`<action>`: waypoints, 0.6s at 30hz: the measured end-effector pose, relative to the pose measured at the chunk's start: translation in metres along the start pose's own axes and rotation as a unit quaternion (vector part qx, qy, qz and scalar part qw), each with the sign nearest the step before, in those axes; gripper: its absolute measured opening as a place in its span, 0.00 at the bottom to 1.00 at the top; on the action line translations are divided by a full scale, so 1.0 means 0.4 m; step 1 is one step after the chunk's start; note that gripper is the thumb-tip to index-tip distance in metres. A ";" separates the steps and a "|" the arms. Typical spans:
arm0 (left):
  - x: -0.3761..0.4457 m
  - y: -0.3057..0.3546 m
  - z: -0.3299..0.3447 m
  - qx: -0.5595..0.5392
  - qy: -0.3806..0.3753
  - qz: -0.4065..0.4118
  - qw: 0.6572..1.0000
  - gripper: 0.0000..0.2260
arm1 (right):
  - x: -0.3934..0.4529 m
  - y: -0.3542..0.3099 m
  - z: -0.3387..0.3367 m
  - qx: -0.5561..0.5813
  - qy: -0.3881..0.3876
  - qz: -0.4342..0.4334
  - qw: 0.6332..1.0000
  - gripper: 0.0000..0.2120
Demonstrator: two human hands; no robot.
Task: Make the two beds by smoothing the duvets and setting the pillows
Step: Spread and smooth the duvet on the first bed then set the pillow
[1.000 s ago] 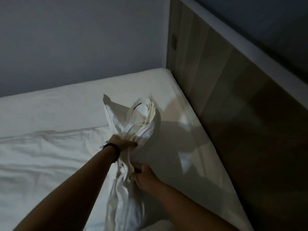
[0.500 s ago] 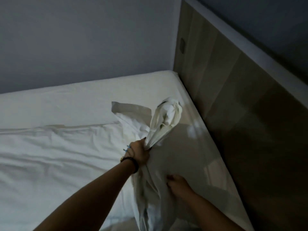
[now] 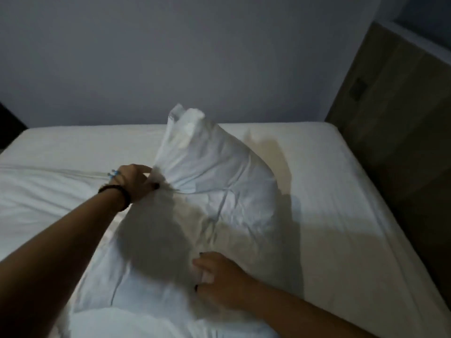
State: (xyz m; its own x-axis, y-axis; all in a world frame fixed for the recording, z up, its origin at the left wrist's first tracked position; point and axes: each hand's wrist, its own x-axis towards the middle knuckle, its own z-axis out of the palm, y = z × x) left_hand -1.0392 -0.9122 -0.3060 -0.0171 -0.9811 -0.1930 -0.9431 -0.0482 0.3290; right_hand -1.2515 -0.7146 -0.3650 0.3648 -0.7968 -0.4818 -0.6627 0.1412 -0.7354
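— Head view: what on the bed?

— White pillow [image 3: 214,181], lying on the white sheet of the bed [image 3: 341,191], far end bunched and sticking up toward the grey wall [image 3: 195,50], near end flatter and reaching toward the camera.

— Left hand?

— Left hand [image 3: 136,182], pinching a gathered fold of the pillowcase on the pillow's left edge, fingers curled into the cloth. Dark wristband [image 3: 117,195] and a pale blue band on that wrist.

— Right hand?

— Right hand [image 3: 219,284], at the near end of the pillow, fingers curled round a bit of white fabric, thumb above it. Dark nails, hard to read in the blur.

— Duvet?

— Duvet [image 3: 48,191], spread over the left part of the bed, creased, its top edge running just beside the left hand.

— Surroundings?

— Wooden headboard panel [image 3: 395,123] along the right side, touching the mattress edge, dim. Dark corner at far left, too murky to name. Shadows of arm and pillow across the sheet.
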 end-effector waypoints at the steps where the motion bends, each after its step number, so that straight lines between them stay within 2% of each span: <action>1: 0.014 -0.070 0.012 -0.026 0.003 -0.047 0.999 0.23 | 0.029 -0.011 0.016 -0.021 -0.009 0.015 1.000 0.30; 3: 0.006 -0.167 0.086 -0.042 -0.018 -0.102 0.994 0.31 | 0.082 0.011 0.038 -0.058 0.005 0.050 0.997 0.32; 5: -0.028 -0.208 0.205 -0.047 -0.088 -0.114 0.988 0.34 | 0.121 0.075 0.034 -0.077 0.042 0.111 0.990 0.33; 8: -0.082 -0.223 0.377 -0.056 -0.167 -0.126 0.976 0.36 | 0.151 0.224 -0.006 -0.067 0.123 0.252 0.958 0.34; 11: -0.128 -0.231 0.475 -0.007 -0.145 -0.176 0.974 0.38 | 0.133 0.365 -0.038 -0.027 0.156 0.375 0.913 0.32; 12: -0.142 -0.234 0.491 -0.009 -0.127 -0.200 0.971 0.40 | 0.119 0.396 -0.040 -0.002 0.154 0.395 0.905 0.32; 14: -0.163 -0.244 0.502 -0.006 -0.097 -0.264 0.960 0.49 | 0.094 0.441 -0.020 0.139 0.165 0.420 0.882 0.35; 16: -0.171 -0.272 0.507 0.007 -0.105 -0.318 0.942 0.58 | 0.073 0.472 0.015 0.298 0.162 0.435 0.834 0.38; 18: -0.177 -0.311 0.514 -0.022 -0.101 -0.350 0.931 0.62 | 0.067 0.510 0.053 0.383 0.160 0.436 0.798 0.38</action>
State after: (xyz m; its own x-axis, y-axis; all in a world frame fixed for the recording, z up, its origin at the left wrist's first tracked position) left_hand -0.9890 -0.7982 -0.5232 0.5306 -0.6504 -0.5436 -0.7320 -0.6749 0.0930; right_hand -1.3629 -0.6947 -0.5380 -0.2832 -0.2914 -0.9137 0.0660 0.9446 -0.3216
